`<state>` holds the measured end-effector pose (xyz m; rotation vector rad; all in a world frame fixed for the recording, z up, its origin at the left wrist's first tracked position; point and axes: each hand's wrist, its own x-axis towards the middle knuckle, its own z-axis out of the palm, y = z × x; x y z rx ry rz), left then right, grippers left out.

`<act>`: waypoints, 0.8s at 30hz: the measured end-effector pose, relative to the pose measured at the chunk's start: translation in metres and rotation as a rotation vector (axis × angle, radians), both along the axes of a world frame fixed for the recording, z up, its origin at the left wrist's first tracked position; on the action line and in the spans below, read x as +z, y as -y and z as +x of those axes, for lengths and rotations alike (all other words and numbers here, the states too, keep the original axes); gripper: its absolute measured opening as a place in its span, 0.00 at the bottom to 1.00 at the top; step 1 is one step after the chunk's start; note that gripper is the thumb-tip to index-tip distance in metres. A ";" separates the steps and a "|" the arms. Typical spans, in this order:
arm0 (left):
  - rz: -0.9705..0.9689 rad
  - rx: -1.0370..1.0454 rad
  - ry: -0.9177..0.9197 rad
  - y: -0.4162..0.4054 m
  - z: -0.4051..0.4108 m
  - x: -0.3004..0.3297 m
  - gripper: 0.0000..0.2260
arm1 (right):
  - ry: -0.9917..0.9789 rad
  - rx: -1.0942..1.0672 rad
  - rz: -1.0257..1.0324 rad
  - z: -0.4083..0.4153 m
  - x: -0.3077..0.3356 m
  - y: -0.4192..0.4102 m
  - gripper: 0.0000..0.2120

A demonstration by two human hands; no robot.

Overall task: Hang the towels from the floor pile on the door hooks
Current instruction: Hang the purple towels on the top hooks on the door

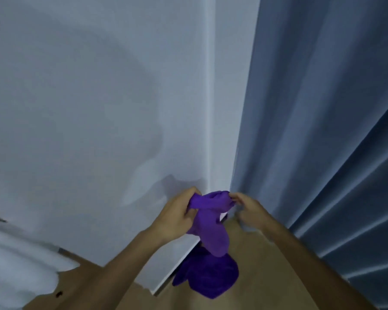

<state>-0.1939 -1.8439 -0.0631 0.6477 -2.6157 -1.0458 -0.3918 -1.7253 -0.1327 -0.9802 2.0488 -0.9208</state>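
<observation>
A purple towel point(211, 222) is held up in the lower centre of the frame, bunched and twisted, its lower part hanging down toward the wooden floor point(255, 265). The left hand point(177, 217) is curled round the towel's upper left end, fingers closed on the cloth. The towel's upper right end is pinched by the fingertips of the right hand point(244, 205). Behind the hands, a pale wall or door panel point(99, 108) fills the left and centre of the frame; which of the two it is cannot be told. Blue-grey curtains point(323, 108) are seen along the right side. White fabric point(16, 265) lies at the lower left.
</observation>
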 end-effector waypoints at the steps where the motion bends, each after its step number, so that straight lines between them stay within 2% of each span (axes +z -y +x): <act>1: -0.023 0.021 -0.025 -0.002 0.008 0.017 0.10 | 0.001 0.039 0.010 0.002 0.007 0.005 0.29; 3: -0.081 0.060 -0.072 -0.006 0.026 0.048 0.11 | 0.031 0.070 -0.016 0.013 0.026 0.020 0.36; 5: -0.151 0.088 -0.092 -0.009 0.049 0.078 0.10 | 0.075 0.065 -0.037 0.029 0.045 0.040 0.37; 6: -0.179 0.103 -0.094 -0.009 0.062 0.092 0.08 | 0.094 0.067 -0.051 0.038 0.054 0.050 0.33; 9: -0.227 0.161 -0.051 -0.010 0.105 0.132 0.06 | 0.059 0.145 -0.119 0.067 0.083 0.076 0.06; 11: -0.229 0.232 0.015 -0.010 0.136 0.155 0.05 | 0.025 0.225 -0.173 0.091 0.107 0.090 0.10; 13: -0.224 0.329 0.155 -0.009 0.169 0.174 0.02 | 0.015 0.319 -0.236 0.119 0.135 0.099 0.12; 15: -0.136 0.428 0.311 -0.009 0.201 0.188 0.08 | 0.067 0.458 -0.289 0.153 0.168 0.104 0.13; 16: -0.083 0.480 0.325 -0.009 0.217 0.192 0.11 | 0.094 0.551 -0.305 0.173 0.186 0.106 0.13; 17: -0.062 0.535 0.300 -0.010 0.233 0.195 0.12 | 0.100 0.656 -0.318 0.196 0.203 0.107 0.13; 20: -0.126 0.638 0.200 -0.016 0.276 0.199 0.06 | 0.051 0.921 -0.366 0.274 0.249 0.111 0.11; 22: -0.084 0.617 0.150 -0.021 0.304 0.202 0.13 | -0.018 1.007 -0.390 0.324 0.272 0.111 0.11; 24: -0.066 0.659 0.083 -0.025 0.336 0.207 0.12 | -0.089 1.046 -0.413 0.364 0.290 0.111 0.10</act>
